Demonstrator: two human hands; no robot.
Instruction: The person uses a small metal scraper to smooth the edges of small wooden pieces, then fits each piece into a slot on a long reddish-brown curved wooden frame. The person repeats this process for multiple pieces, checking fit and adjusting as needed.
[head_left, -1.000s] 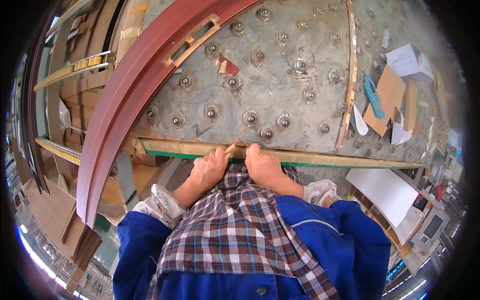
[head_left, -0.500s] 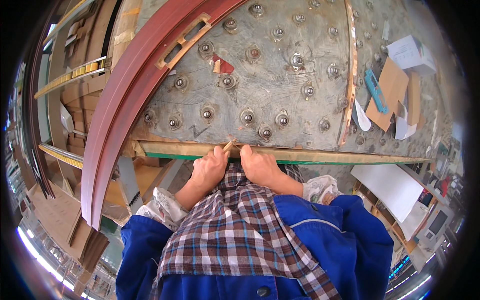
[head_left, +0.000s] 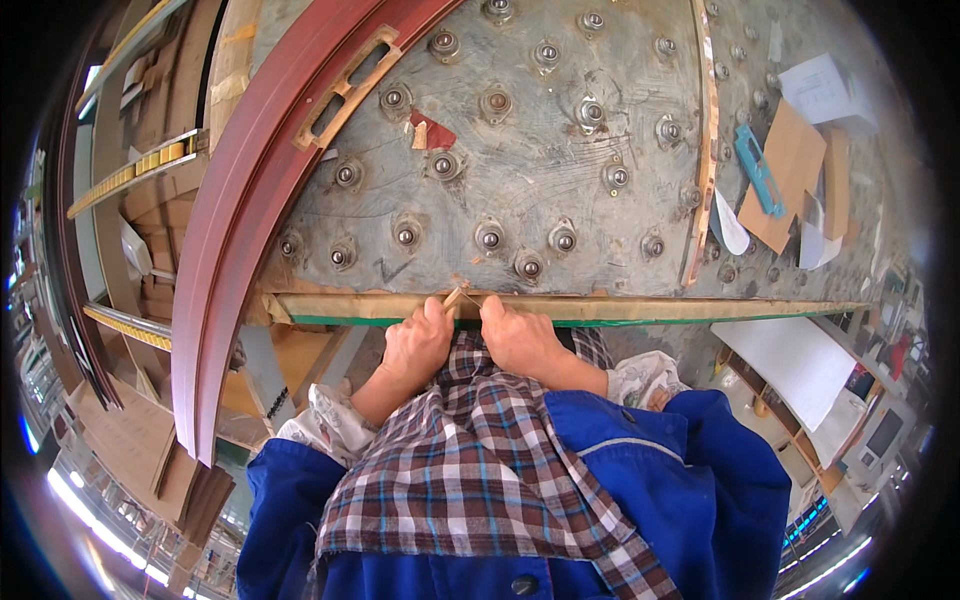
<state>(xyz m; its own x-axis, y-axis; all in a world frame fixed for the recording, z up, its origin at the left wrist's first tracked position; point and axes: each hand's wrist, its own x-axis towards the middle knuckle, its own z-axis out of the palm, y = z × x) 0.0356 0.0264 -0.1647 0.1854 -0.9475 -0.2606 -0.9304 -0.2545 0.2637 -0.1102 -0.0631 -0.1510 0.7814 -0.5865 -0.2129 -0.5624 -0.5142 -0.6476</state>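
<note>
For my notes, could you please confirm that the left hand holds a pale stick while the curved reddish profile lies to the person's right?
No: the head view shows the curved reddish profile to the person's left. The left hand does hold a pale stick.

1. The curled fingers of the left hand point(head_left: 418, 338) hide the lower part of the wooden stick point(head_left: 455, 299).
2. A thin object point(head_left: 474, 299) at the fingertips of the right hand point(head_left: 515, 335) is too small to identify; that fist covers its rest.
3. Tiny crumbs point(head_left: 464, 284) beside the stick's tip are too small to tell apart.
4. The upper edge cuts off the maroon grooved profile point(head_left: 240, 200) and the ball-transfer table point(head_left: 530, 150).
5. The checked apron point(head_left: 430, 490) and blue jacket point(head_left: 690, 480) run out below.
6. Blur softens the white box point(head_left: 822, 88) at right.
</note>
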